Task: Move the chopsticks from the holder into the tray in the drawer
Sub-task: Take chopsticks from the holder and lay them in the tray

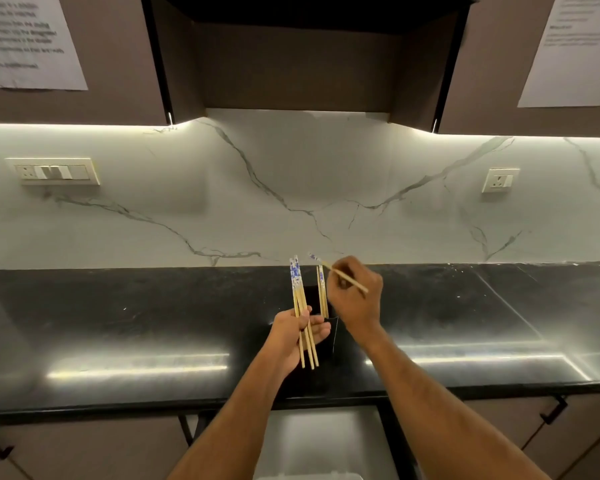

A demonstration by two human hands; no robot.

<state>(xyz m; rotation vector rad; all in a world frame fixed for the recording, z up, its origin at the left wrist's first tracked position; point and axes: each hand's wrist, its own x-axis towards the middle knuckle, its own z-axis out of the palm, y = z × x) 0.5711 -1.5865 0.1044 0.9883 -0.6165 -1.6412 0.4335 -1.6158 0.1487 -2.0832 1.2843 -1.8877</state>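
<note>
My left hand (297, 332) grips a bundle of wooden chopsticks (299, 292) with blue-and-white patterned tops, held upright over the black counter. My right hand (355, 294) pinches a single chopstick (340, 274), tilted with its patterned end up and to the left. Between the hands stands a black holder (329, 336), hard to make out against the counter, with a few chopsticks (322, 292) still upright in it. Below the counter edge an open drawer (321, 441) shows a pale grey inside; a light tray edge (309, 476) peeks in at the bottom.
The black stone counter (118, 323) runs the full width, backed by a white marble wall with a switch panel (53, 171) at left and a socket (500, 180) at right. Dark upper cabinets carry taped paper notices (25, 39). Cabinet handles (553, 414) flank the drawer.
</note>
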